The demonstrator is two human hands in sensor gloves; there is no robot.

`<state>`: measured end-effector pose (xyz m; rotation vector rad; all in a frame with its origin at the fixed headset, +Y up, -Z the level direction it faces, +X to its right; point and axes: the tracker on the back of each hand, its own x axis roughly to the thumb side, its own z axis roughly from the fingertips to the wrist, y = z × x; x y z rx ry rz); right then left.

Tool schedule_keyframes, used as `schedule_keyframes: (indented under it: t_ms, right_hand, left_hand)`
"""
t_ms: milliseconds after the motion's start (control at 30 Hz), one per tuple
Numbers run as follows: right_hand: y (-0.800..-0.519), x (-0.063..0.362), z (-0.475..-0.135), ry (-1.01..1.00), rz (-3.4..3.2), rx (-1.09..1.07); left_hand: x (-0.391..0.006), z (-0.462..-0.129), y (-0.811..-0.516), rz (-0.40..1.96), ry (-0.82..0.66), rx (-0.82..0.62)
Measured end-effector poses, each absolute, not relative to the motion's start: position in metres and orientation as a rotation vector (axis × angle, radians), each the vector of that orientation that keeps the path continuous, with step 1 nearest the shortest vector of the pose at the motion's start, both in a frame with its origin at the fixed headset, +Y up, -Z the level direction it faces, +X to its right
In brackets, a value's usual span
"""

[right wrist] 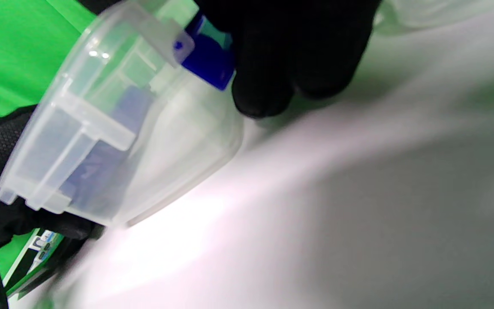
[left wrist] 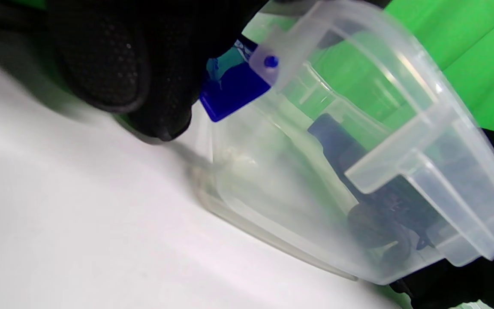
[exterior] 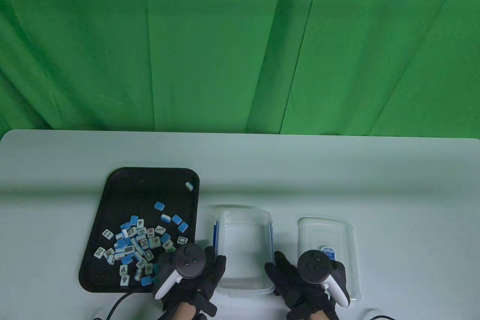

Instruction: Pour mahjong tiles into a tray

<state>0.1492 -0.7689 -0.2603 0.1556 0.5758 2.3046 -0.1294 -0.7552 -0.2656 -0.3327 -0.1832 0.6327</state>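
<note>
Both hands' fingers (left wrist: 101,64) clamped on clear empty box (exterior: 243,245), blue-backed tiles (exterior: 135,245) scattered in black tray (exterior: 123,185)

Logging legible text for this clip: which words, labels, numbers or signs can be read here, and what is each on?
Nothing can be quoted with confidence.
Mahjong tiles in the black tray: face markings show, too small to read.
Blue sticker on the clear lid: print too small to read.
Clear box, between the left hand and right hand: blue clips, no text visible.
</note>
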Motion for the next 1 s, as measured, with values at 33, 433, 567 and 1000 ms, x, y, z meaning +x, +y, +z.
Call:
schedule_keyframes:
  t_ms: [33,433,567,1000]
  right_hand:
    - [-0.7689,0.1492,-0.2603,0.576,2.304,0.155]
    - [-0.7691,0.1488,-0.2602,0.579,2.307,0.159]
    - [-0.7691,0.1487,-0.2602,0.578,2.311,0.160]
    - [-0.7690,0.1485,-0.2605,0.574,2.324,0.160]
  left_hand:
    - [-0.1294,-0.2656,-0.7552,0.631,-0.183,-0.333]
    - [-0.1293,-0.2659,-0.7556,0.597,-0.174,-0.327]
    - [-0.1293,-0.2658,-0.7555,0.586,-0.170,-0.327]
    - [-0.1296,-0.2660,-0.7569,0.571,-0.160,-0.334]
